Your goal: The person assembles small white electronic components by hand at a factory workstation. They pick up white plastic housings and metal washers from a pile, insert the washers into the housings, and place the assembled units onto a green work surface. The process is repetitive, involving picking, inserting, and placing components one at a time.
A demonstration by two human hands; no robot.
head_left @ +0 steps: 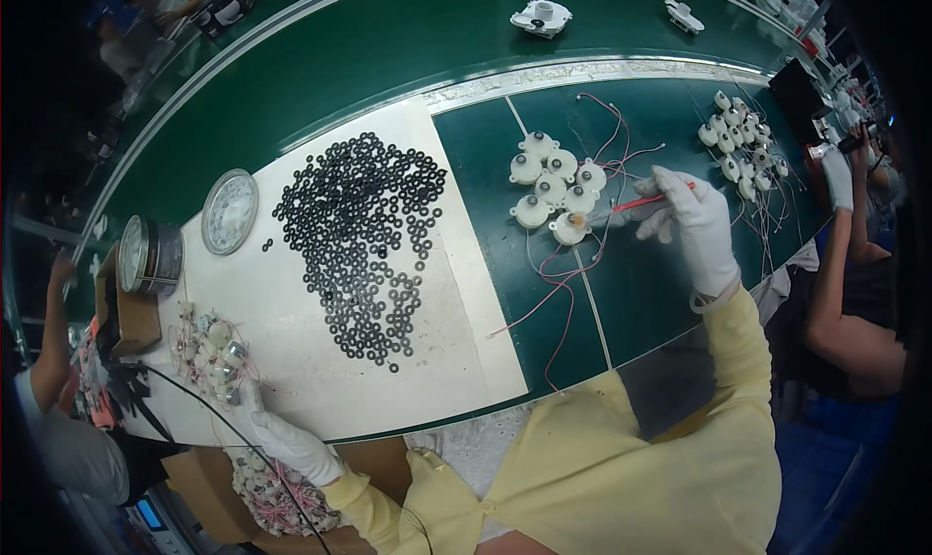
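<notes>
My right hand [687, 227], in a white glove, is closed around a thin red-handled brush [636, 203]. Its pale tip reaches the top of the nearest small white motor [569, 229], where an orange-brown patch shows. Several more round white motors [555, 165] with dark centres stand grouped just beyond, their thin red and white wires [568, 281] trailing over the green mat. My left hand [291, 448], also gloved, is at the table's front left edge with fingers stretched toward a heap of motors [212, 349]. Its fingertips are close to the heap; contact is unclear.
Many black rings [359, 225] lie spread on a white sheet [456, 312]. A round lid [230, 211] and a tin [150, 254] stand left. More motors [743, 137] lie right, near a co-worker's gloved hand [837, 176]. White parts [542, 18] sit on the green belt behind. A box [209, 492] is below.
</notes>
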